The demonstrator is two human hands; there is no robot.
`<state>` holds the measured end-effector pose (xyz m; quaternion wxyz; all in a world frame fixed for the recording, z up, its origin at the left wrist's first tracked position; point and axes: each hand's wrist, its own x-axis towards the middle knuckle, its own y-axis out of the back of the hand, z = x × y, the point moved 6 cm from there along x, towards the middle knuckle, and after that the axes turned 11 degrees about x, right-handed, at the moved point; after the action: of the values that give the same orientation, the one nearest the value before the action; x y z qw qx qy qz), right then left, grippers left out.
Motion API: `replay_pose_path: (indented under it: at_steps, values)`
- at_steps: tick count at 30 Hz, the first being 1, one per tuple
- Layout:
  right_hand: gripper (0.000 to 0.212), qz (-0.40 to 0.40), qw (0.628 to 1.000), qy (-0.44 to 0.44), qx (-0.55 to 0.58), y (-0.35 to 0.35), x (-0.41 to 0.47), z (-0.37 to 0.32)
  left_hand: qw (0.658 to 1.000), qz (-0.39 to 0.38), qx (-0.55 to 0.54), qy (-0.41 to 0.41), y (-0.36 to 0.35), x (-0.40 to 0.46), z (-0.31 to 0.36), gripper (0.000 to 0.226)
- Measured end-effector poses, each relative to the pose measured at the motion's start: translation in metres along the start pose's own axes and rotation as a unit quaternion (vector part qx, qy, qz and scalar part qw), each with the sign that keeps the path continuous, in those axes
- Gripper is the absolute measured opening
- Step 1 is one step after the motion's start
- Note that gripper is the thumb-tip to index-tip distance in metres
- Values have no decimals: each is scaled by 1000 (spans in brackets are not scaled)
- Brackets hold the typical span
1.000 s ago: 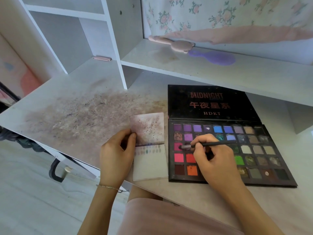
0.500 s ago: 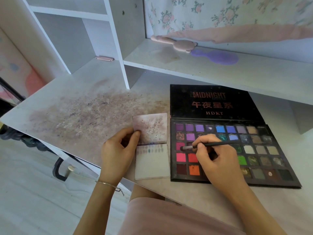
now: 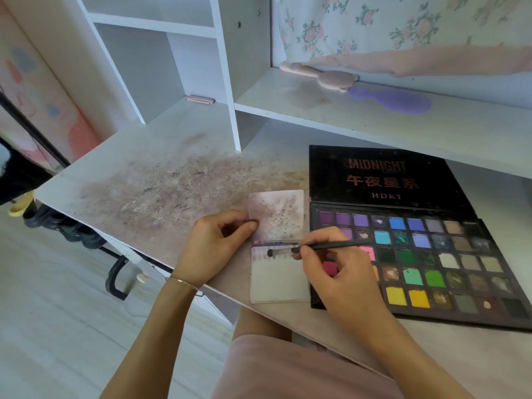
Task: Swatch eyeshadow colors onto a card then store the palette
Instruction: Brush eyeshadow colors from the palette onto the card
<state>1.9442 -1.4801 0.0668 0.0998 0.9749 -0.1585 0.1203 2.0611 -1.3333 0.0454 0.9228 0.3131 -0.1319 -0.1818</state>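
Note:
An open black eyeshadow palette (image 3: 449, 254) lies flat on the desk at the right, its lid (image 3: 383, 180) folded back and several coloured pans showing. Left of it lies a white folded card (image 3: 277, 279) with a row of faint swatches near its fold and a stained upper flap (image 3: 276, 214). My left hand (image 3: 214, 249) pinches the upper flap's left edge. My right hand (image 3: 339, 272) grips a thin black brush (image 3: 316, 248), whose tip touches the card at the left end of the swatch row. My right hand hides some pans at the palette's lower left.
The desk top (image 3: 161, 191) is stained with powder left of the card. On the shelf behind lie a pink hairbrush (image 3: 325, 77) and a purple hairbrush (image 3: 391, 100). A small pink clip (image 3: 199, 99) lies in the left cubby. The desk's front edge runs just below the card.
My right hand has carried the brush left, from the pink pans of the palette onto the card's swatch row. My left hand keeps its hold on the card.

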Motion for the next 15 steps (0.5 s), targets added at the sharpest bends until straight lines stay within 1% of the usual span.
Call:
replay_pose_path:
  at_steps: [5,11,15]
  values:
    - [14,-28,1000,-3,-5,-15,4,2,1000,18,-9,5,-1,0,0,14]
    - [17,-54,998,-5,-9,-19,4,3,1000,5,15,-16,-2,0,1,20]
    - [17,-66,998,-10,-6,-21,3,3,999,11,34,-15,-3,0,-1,6]
